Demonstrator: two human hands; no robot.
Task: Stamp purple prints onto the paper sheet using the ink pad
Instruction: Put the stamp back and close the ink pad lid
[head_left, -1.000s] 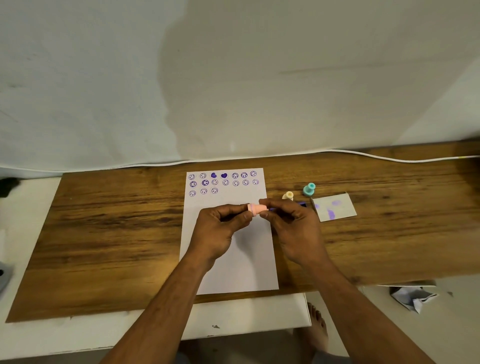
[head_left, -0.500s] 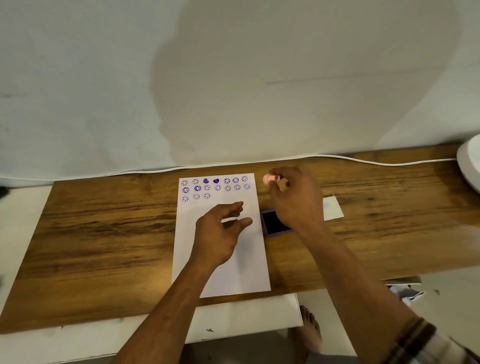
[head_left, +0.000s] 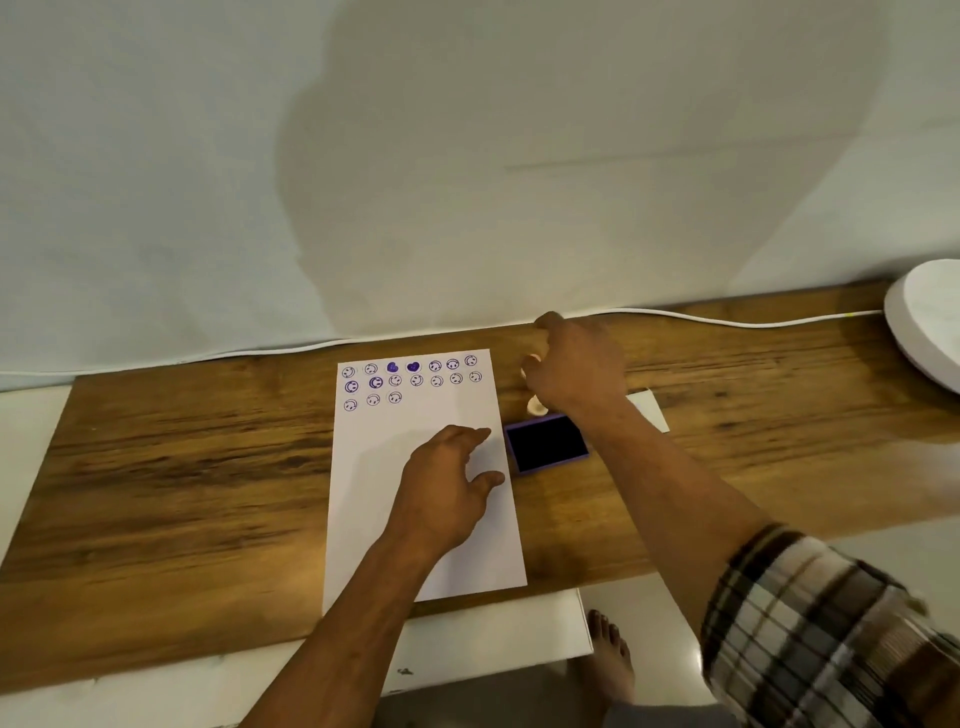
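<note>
Reaching past the ink pad, right hand pinches a pink stamp above the tabletop; left hand, grip loose and empty, rests over paper sheet; purple prints along its far edge.

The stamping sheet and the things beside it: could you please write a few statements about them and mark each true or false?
1. The paper sheet carries three rows of purple prints. True.
2. The ink pad lies left of the sheet. False: it lies right of it.
3. The left hand lies over the sheet, fingers spread. True.
4. The right hand presses a stamp into the ink pad. False: it is beyond the pad, over the wooden table.
5. The third row is full. False: three prints only.
</note>
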